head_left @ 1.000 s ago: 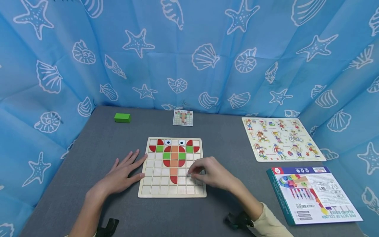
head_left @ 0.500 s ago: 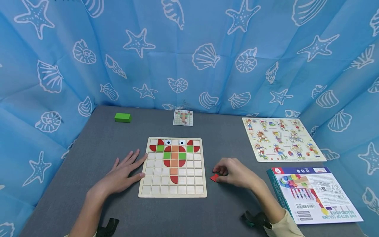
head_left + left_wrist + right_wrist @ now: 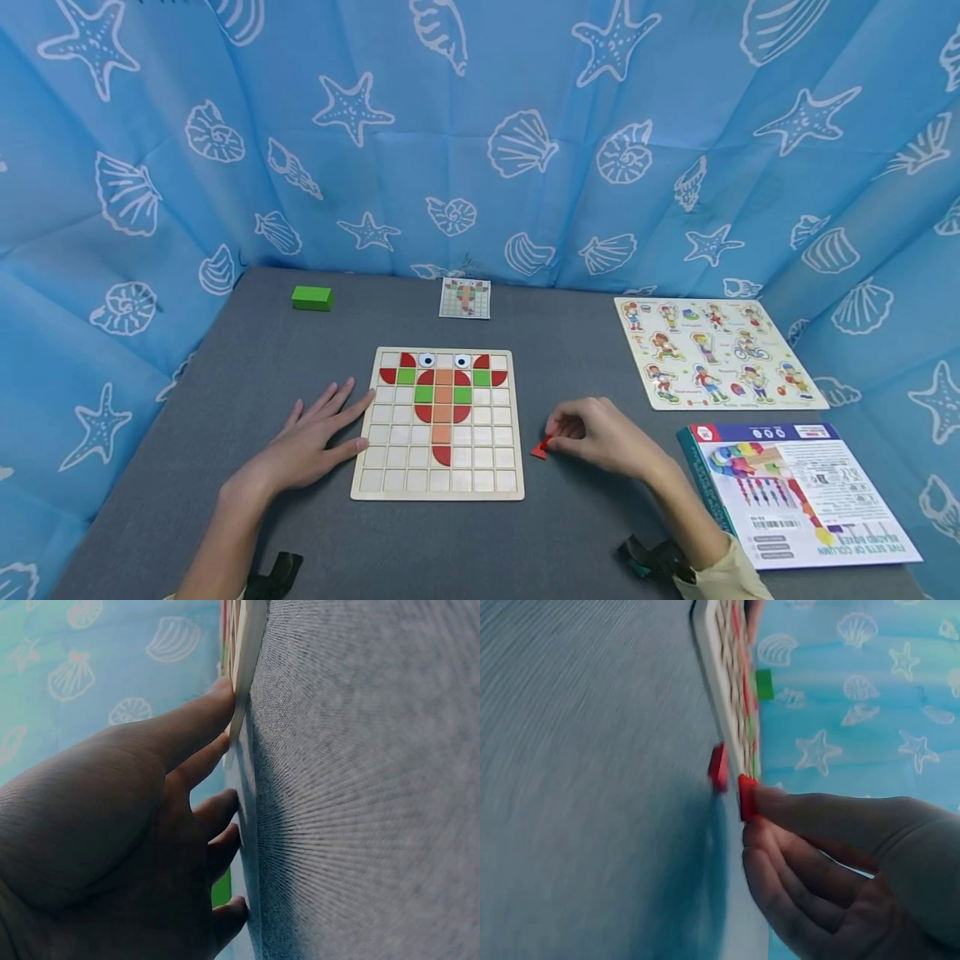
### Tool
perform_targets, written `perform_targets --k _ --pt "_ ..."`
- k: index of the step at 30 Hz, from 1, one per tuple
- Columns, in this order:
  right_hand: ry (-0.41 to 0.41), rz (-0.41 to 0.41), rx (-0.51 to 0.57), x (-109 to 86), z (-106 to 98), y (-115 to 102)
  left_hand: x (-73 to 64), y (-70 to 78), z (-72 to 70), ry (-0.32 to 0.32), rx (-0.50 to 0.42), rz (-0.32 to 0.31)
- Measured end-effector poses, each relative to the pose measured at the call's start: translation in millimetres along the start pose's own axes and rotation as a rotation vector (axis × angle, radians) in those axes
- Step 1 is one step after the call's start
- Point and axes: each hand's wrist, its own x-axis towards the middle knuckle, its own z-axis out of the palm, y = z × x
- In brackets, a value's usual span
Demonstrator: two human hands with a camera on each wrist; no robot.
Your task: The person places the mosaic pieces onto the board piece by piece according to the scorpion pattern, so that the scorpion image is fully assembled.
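Observation:
A wooden grid board (image 3: pixel 382 482) lies on the grey table, bearing red quarter-round, green square and orange square tiles plus two eye tiles. My left hand (image 3: pixel 311 442) is spread flat at the board's left side, with thumb and forefinger touching its edge, as the left wrist view also shows. To the right of the board, my right hand (image 3: pixel 600 437) pinches a small red tile (image 3: pixel 748 798) between thumb and fingers. Another red tile (image 3: pixel 718 768) rests on the table close beside it, between the hand and the board.
A small pattern card (image 3: pixel 465 298) lies behind the board and a green block (image 3: pixel 312 298) at the back left. On the right are a picture puzzle board (image 3: pixel 720 354) and a flat box (image 3: pixel 798 496). A blue curtain (image 3: pixel 450 125) hangs around the table.
My right hand has left the board's lower right and moved right to the red tiles on the table. It now lifts one red tile off the other. My left hand has stayed put.

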Motion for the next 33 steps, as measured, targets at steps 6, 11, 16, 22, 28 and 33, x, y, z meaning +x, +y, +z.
perform_targets --k 6,11,16,22,28,33 --pt "0.012 -0.034 0.083 12.3 13 -20 -0.5 6.9 -2.5 -0.022 0.045 -0.032" --pt "-0.026 -0.082 0.133 27.0 31 -38 0.3 6.6 -2.1 -0.031 0.048 -0.04" --pt "-0.055 -0.126 0.15 41.9 48 -52 0.6 5.8 -1.9 -0.04 0.045 -0.049" --pt "-0.077 -0.175 0.068 53.4 58 -63 1.3 5.3 -1.3 -0.029 0.053 -0.042" --pt "-0.082 -0.224 -0.008 55.9 61 -63 1.3 5.5 -1.2 -0.023 0.057 -0.037" --pt "-0.09 -0.259 -0.048 56.3 62 -63 1.2 4.9 -1.7 -0.031 0.052 -0.044"
